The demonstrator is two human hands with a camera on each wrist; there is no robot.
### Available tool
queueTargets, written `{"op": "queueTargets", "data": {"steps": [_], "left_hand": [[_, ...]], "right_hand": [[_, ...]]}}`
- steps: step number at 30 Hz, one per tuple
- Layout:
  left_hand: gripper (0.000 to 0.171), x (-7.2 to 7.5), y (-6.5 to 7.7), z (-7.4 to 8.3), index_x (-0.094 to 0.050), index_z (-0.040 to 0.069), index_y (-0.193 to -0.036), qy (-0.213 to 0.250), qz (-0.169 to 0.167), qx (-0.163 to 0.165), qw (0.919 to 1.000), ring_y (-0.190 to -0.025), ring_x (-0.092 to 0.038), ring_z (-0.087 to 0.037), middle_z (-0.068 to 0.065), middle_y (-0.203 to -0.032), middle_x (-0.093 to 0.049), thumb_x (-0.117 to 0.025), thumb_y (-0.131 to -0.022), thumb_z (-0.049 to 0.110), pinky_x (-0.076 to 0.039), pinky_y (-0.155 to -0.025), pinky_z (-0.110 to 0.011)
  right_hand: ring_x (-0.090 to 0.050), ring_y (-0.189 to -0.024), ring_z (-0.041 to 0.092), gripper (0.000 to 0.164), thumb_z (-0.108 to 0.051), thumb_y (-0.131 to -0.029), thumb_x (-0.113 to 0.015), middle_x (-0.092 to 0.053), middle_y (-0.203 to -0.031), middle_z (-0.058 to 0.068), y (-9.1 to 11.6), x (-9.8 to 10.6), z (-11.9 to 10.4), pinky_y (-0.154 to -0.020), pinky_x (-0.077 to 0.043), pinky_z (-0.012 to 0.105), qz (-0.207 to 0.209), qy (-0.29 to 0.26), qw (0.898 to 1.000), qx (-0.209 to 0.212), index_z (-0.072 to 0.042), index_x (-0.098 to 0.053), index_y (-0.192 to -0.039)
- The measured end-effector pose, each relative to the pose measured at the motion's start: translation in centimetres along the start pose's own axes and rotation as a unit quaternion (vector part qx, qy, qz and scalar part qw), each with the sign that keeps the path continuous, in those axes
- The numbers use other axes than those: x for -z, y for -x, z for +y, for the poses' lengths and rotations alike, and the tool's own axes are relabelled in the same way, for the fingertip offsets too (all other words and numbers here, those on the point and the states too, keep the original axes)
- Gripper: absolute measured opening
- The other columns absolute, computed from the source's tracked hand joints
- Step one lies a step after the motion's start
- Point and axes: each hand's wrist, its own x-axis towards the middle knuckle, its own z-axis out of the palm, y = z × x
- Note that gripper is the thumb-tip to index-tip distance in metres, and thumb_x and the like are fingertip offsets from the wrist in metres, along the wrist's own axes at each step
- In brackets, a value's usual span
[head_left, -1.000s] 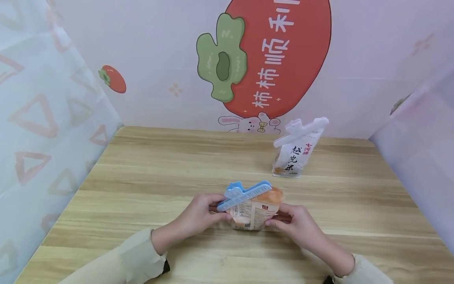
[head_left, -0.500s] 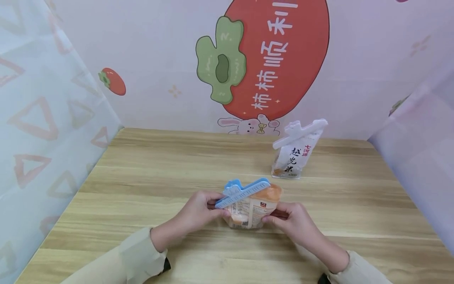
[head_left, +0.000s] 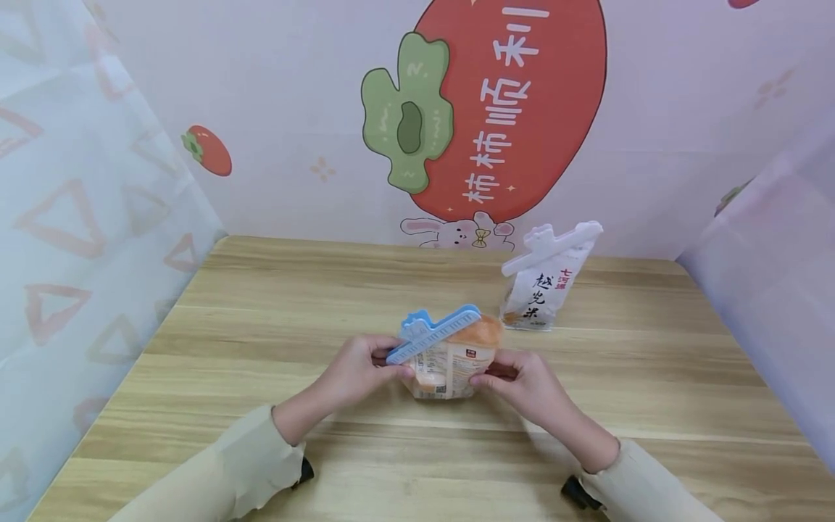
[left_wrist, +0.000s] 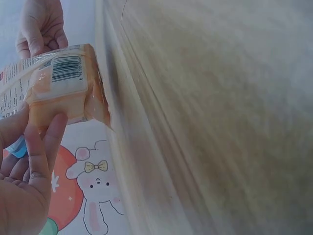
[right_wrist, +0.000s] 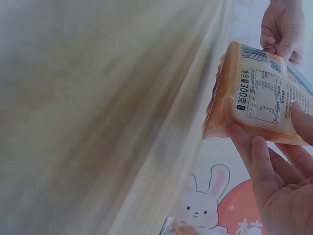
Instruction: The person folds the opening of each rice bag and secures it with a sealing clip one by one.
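An orange-and-cream plastic food packet (head_left: 453,373) stands between both hands, its top folded under a blue bag clip (head_left: 430,335) that slants up to the right. My left hand (head_left: 357,368) pinches the packet's left side, just under the clip's lower end. On the opposite side, my right hand (head_left: 528,383) grips the packet with thumb in front and fingers behind. A barcode shows on the packet (left_wrist: 61,90) in the left wrist view. In the right wrist view the packet (right_wrist: 257,95) has its bottom close to the tabletop; whether they touch I cannot tell.
Farther back on the right, a white rice bag (head_left: 544,290) stands upright with a white clip (head_left: 551,246) across its top. The wooden table (head_left: 274,304) meets a printed backdrop (head_left: 293,94) behind, with fabric panels at both sides.
Both hands have carried the packet and its blue clip away from the person and slightly left. Their hold looks the same. The white bag stays where it was.
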Motion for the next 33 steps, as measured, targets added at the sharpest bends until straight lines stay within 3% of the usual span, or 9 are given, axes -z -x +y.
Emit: {"op": "queueTargets", "data": {"steps": [6, 12, 18, 33], "left_hand": [[0.046, 0.8, -0.8, -0.4, -0.065, 0.003, -0.109, 0.011, 0.021, 0.009, 0.9997, -0.081, -0.068, -0.015, -0.012, -0.098, -0.070, -0.078, -0.072, 0.026, -0.055, -0.068, -0.023], [0.044, 1.9, -2.0, -1.0, -0.065, 0.003, -0.110, 0.019, 0.031, -0.004, 0.9993, -0.081, -0.068, -0.016, -0.011, -0.098, -0.070, -0.077, -0.074, 0.026, -0.055, -0.067, -0.026], [0.042, 2.9, -3.0, -1.2, -0.065, 0.003, -0.109, 0.016, 0.042, 0.006, 0.9990, -0.079, -0.067, -0.016, -0.011, -0.096, -0.070, -0.077, -0.075, 0.023, -0.056, -0.067, -0.030], [0.039, 4.9, -5.7, -1.5, -0.065, 0.004, -0.110, 0.002, 0.060, 0.031, 0.9977, -0.085, -0.067, -0.015, -0.011, -0.100, -0.069, -0.075, -0.077, 0.022, -0.055, -0.075, -0.034]], "right_hand": [[-0.068, -0.085, 0.013, 0.022, -0.019, -0.077, -0.074, -0.071, -0.096, 0.008, -1.4, -0.1, -0.2, -0.070, -0.054, 0.021, 0.002, -0.007, 1.000, -0.015, -0.008, -0.071, -0.096], [-0.068, -0.087, 0.014, 0.025, -0.022, -0.078, -0.073, -0.071, -0.097, 0.008, -3.2, -0.3, -0.1, -0.071, -0.054, 0.020, 0.007, -0.005, 1.000, -0.003, -0.007, -0.070, -0.098], [-0.068, -0.086, 0.015, 0.025, -0.024, -0.078, -0.073, -0.071, -0.095, 0.008, -4.9, -0.6, 0.2, -0.071, -0.054, 0.021, 0.015, 0.000, 1.000, 0.005, -0.008, -0.071, -0.097], [-0.067, -0.086, 0.015, 0.022, -0.022, -0.079, -0.073, -0.071, -0.097, 0.007, -8.6, -1.4, 0.6, -0.074, -0.055, 0.027, 0.034, -0.005, 0.999, -0.029, -0.009, -0.072, -0.096]]}}
